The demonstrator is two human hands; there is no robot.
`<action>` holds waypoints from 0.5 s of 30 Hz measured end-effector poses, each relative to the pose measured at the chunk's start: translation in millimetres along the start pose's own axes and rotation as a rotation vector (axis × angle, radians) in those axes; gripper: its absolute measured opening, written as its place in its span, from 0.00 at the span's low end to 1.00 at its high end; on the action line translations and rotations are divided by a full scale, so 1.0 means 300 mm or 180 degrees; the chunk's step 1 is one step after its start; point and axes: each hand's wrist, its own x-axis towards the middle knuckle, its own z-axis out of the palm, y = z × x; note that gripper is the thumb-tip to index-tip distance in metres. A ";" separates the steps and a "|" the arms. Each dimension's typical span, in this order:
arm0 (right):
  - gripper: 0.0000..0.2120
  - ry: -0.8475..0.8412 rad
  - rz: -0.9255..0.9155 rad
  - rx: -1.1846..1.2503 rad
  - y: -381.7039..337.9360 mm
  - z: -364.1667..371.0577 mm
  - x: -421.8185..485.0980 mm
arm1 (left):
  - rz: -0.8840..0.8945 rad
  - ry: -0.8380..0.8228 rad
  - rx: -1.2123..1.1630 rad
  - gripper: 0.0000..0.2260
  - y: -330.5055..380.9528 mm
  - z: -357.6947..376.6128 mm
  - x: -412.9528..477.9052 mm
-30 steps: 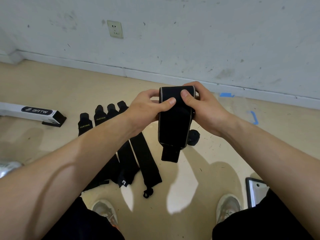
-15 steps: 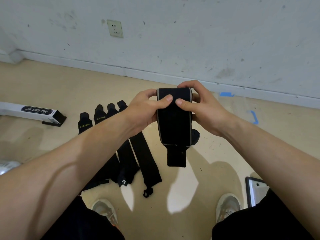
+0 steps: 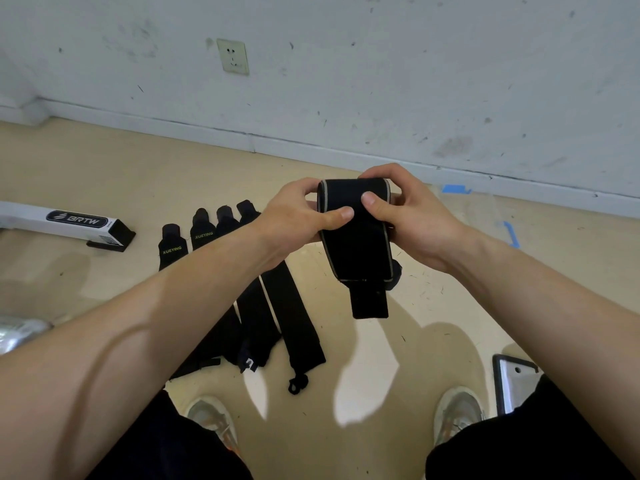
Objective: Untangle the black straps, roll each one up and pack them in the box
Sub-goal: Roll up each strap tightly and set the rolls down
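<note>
Left hand and right hand both grip the top of a partly rolled black strap, thumbs pressed on its front, held above the floor, loose tail hanging down; four other straps lie flat, side by side, on the floor below the left hand.

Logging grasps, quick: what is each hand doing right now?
Left hand: grips the black fabric strap with pale edging.
Right hand: grips the same strap.
</note>
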 end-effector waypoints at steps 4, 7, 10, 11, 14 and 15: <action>0.11 -0.0052 -0.0063 -0.0116 -0.010 -0.010 -0.004 | -0.0100 -0.0319 -0.0390 0.18 0.014 0.001 -0.011; 0.14 -0.0055 -0.0102 -0.0223 -0.016 -0.004 -0.007 | -0.0066 -0.0320 -0.0505 0.16 0.022 0.003 -0.017; 0.16 -0.0054 -0.0097 -0.0328 -0.015 0.001 -0.013 | -0.0009 -0.0220 -0.0488 0.15 0.016 -0.004 -0.009; 0.17 -0.0079 -0.0049 -0.0244 -0.015 0.000 -0.012 | 0.0007 -0.0206 -0.0506 0.15 0.015 -0.006 -0.006; 0.11 -0.0168 0.0210 0.0191 -0.025 -0.001 -0.008 | 0.0068 -0.0171 -0.0550 0.15 0.022 -0.007 -0.003; 0.08 -0.0153 0.0301 0.0271 -0.029 0.003 -0.010 | 0.0090 -0.0143 -0.0533 0.15 0.024 -0.008 -0.003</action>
